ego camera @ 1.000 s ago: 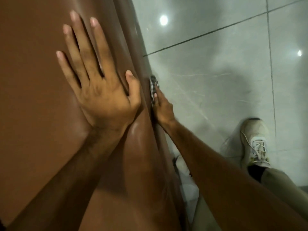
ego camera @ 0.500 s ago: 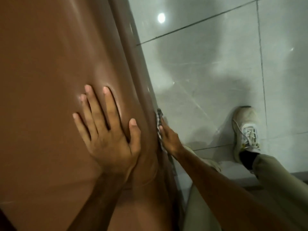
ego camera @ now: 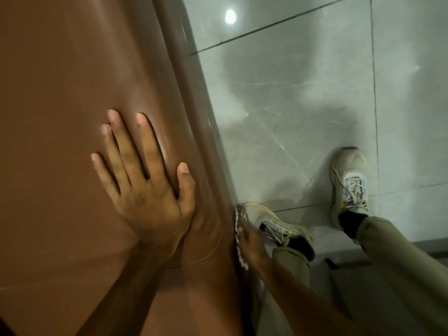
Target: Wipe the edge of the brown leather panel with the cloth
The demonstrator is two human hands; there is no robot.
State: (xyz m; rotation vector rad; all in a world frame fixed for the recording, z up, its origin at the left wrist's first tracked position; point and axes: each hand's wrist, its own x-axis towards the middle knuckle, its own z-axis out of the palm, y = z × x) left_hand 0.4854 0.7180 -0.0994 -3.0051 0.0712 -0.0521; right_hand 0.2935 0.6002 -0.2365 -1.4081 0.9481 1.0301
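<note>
Bare grey tiled floor [ego camera: 303, 112] lay open rt of brown leather panel's edge [ego camera: 194, 112]; my off-white sneaker [ego camera: 274, 225] crowded its lower stretch.

Warm brown panel [ego camera: 72, 93] fills the nine o'clock side, its rounded edge [ego camera: 194, 112] a darker, duller brown. The cloth [ego camera: 238, 238] at five o'clock shows a dark-and-white check. Floor [ego camera: 303, 93] is pale grey tile with faint white veins and dark grout lines. Shoes [ego camera: 349, 180] are off-white with yellow flecks, socks [ego camera: 349, 221] black, trousers [ego camera: 400, 258] olive-khaki.
</note>
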